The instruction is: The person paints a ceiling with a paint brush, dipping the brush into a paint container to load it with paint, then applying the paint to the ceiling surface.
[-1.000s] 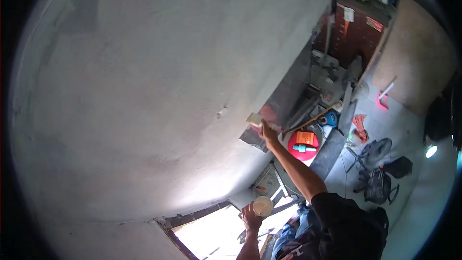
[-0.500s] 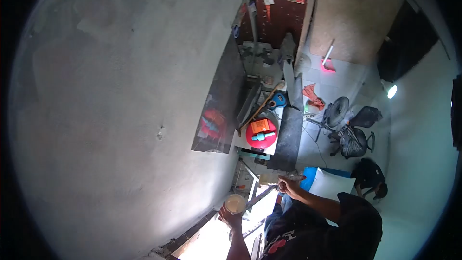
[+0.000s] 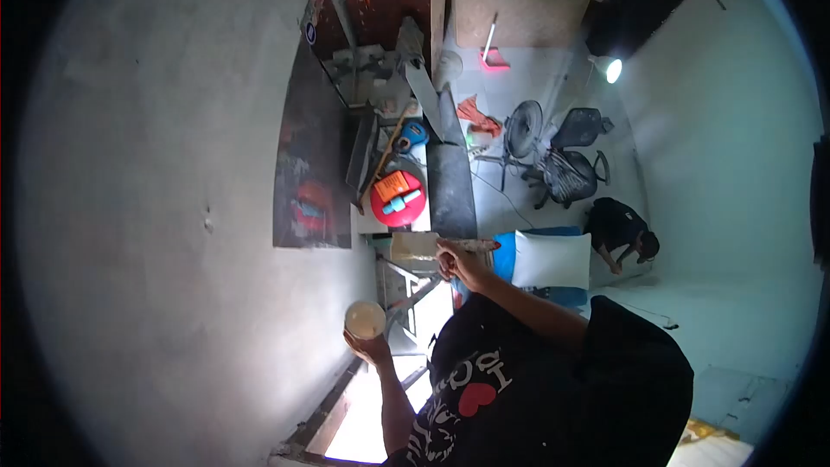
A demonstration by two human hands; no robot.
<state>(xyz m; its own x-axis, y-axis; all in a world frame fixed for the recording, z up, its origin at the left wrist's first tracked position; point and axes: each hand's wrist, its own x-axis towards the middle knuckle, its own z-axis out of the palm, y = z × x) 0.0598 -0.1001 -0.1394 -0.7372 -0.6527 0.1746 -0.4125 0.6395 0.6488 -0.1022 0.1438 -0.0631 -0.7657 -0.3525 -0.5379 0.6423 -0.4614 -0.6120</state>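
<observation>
My left hand (image 3: 370, 348) is wrapped round a round tub (image 3: 365, 320), open at the top with pale material inside, close to the grey wall. Up and to the right of it, my right hand (image 3: 456, 261) grips a flat tool (image 3: 414, 247). Its wide pale end points left toward the wall, and its handle sticks out to the right of my fingers. Whether it is a brush or a scraper is unclear. The tub and the tool are apart.
A red stool (image 3: 399, 200) holds an orange box and a turquoise item. Beyond are a black fan (image 3: 523, 129), a black chair (image 3: 571, 176) and a pink dustpan (image 3: 494, 60). A white pillow (image 3: 552, 259) lies right of my arm. A person (image 3: 621, 229) bends over at the right.
The view has shifted, so the room's contents appear further left and higher. More of my shirt and the pillow show. Both hands keep hold of the tub and the tool.
</observation>
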